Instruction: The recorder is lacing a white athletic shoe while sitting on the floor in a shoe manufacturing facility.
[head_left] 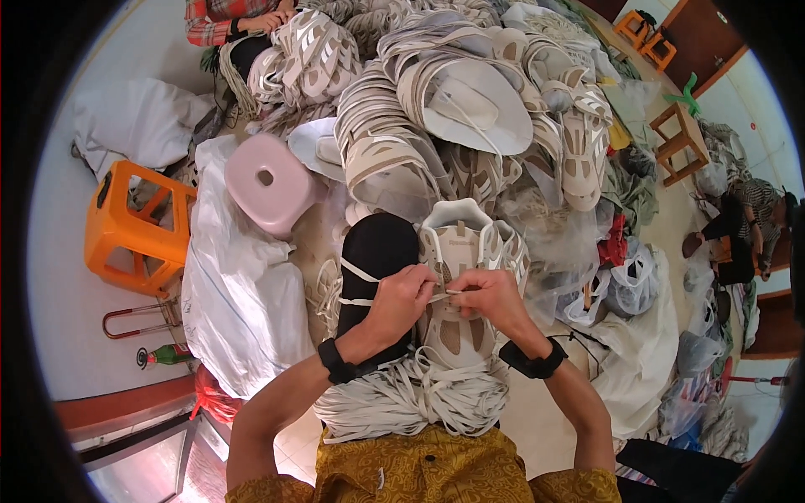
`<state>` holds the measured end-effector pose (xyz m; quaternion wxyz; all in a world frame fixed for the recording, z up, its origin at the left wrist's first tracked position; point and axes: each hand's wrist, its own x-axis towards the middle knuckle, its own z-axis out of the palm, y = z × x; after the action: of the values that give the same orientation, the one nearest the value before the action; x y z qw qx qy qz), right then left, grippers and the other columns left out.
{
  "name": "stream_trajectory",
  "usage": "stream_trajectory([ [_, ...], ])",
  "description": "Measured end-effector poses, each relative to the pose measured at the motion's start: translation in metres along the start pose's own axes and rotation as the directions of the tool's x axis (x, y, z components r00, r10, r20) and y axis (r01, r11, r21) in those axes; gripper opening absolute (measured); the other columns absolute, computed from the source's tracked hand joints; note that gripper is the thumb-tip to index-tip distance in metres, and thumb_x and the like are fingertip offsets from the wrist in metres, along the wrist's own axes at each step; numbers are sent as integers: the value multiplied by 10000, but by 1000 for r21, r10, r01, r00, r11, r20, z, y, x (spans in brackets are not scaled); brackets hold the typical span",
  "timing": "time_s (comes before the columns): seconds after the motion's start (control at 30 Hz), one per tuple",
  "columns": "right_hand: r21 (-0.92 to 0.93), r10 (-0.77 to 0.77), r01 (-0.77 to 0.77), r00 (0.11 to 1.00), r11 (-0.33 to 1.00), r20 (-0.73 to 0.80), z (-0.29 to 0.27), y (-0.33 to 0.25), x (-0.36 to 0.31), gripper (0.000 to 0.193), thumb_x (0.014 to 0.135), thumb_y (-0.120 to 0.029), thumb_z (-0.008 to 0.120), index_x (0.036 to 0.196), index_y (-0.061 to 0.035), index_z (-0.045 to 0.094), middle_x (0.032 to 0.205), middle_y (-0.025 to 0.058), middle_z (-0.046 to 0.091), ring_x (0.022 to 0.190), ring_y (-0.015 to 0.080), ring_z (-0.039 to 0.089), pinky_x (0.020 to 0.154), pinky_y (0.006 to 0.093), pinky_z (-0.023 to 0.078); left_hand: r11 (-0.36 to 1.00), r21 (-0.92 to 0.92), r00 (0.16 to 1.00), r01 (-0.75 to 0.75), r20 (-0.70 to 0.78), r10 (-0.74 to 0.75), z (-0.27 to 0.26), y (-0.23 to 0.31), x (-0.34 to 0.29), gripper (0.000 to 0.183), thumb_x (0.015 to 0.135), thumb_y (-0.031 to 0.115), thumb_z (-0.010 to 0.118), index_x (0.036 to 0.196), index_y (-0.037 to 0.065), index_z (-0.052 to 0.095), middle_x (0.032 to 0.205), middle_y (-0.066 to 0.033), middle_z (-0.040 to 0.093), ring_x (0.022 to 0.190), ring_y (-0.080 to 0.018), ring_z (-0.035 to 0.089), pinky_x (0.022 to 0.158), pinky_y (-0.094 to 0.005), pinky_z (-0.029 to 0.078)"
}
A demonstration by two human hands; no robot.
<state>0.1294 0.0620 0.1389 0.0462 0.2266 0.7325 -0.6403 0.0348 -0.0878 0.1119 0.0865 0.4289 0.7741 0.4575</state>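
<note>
A beige and white shoe upper (457, 249) lies in front of me, its tongue end pointing away. Over its middle, my left hand (404, 298) pinches a pale shoelace (359, 302), which trails left across a black pad (379, 245). My right hand (488, 298) pinches the lace close by, at the eyelets on the upper's right side. The fingertips of both hands nearly meet. A thick bundle of white shoelaces (411, 398) rests across my lap, below the upper. Exactly how the lace runs between the fingers is partly hidden.
Beyond the hands rise piles of stacked shoe uppers (386, 134). To the left stand a pink stool (272, 184), an orange stool (138, 226) and a white sack (239, 293). Plastic bags (633, 281) lie on the right. Another person's hands (264, 21) show at the top left.
</note>
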Motion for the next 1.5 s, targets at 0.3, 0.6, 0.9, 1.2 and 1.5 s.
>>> stream_trajectory([
  [0.3,54,-19,18,1000,998,21,-1,9,0,82,732,-22,607,798,3,649,623,17,593,508,44,526,440,168,392,976,169,990,-140,59,131,7,-4,-3,100,729,-7,567,819,10,527,705,-127,537,649,-281,564,555,-347,453],
  [0.6,226,24,-49,993,973,112,-7,10,-12,82,720,-79,605,750,-24,658,588,36,593,503,86,545,422,223,385,650,561,858,-512,360,366,-3,13,7,191,670,97,565,831,11,513,666,-71,512,601,-217,524,543,-335,439],
  [0.9,-512,-581,462,808,724,-93,-39,37,-12,123,716,-131,625,772,-24,647,709,83,596,618,209,581,553,289,461,742,566,767,-359,632,-111,-5,26,55,195,721,197,520,661,29,599,569,-158,584,584,-302,614,545,-398,488],
  [1.2,-671,-733,515,677,534,-64,-33,52,-10,90,703,-103,592,654,-42,546,625,78,495,567,242,542,524,335,459,732,499,744,-463,668,15,-4,31,54,133,712,154,577,701,25,549,634,-138,590,631,-309,600,565,-405,472],
  [1.5,-747,-748,499,664,440,3,-39,49,-4,89,659,-76,571,616,-50,497,597,77,467,545,244,537,467,350,448,916,377,916,-139,400,-25,25,38,48,107,754,116,551,725,13,555,617,-134,583,555,-290,578,518,-363,460],
])
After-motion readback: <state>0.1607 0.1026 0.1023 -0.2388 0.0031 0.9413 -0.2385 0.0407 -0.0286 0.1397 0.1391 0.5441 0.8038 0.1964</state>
